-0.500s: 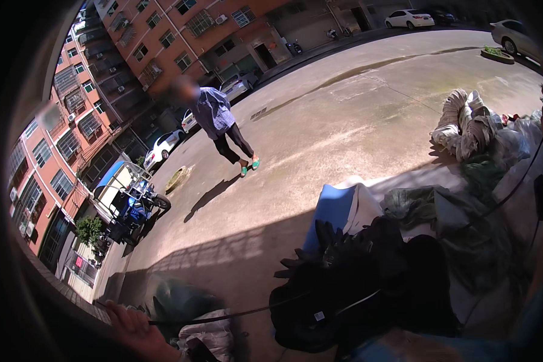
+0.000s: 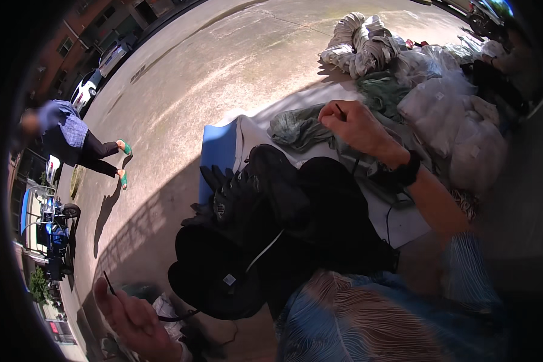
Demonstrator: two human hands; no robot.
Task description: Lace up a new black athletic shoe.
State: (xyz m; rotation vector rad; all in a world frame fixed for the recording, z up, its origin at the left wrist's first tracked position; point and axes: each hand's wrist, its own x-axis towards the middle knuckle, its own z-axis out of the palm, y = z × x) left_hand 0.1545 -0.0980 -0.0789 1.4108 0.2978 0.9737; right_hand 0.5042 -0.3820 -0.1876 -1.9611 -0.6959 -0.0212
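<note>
At the lower left, the fingers of my left hand (image 2: 130, 320) are closed on a thin black strap (image 2: 178, 317), whose short end sticks up past the fingertips. It runs from there to a bundle of black gloves (image 2: 235, 193) heaped with rounded black pieces in front of me. My right hand (image 2: 362, 130), with a black band on its wrist, is raised beyond the bundle. Its fingers are curled, and a short black strap end (image 2: 340, 111) pokes out of them. A white cord (image 2: 264, 250) and a small white tag lie on the black pieces. The bundle hides the strap's middle.
A blue and white sheet (image 2: 218, 148) lies under the bundle. Green sacking (image 2: 295, 127), clear plastic bags (image 2: 446, 114) and a whitish bundle (image 2: 359, 45) are heaped to the right. A person (image 2: 72, 136) stands on the left near a blue three-wheeler (image 2: 54, 229); another person (image 2: 519, 66) is at the far right.
My view has swung to the right. My right hand has come in from the far right edge toward the bundle, and the strap once stretched toward it no longer spans that gap. The left hand stays low.
</note>
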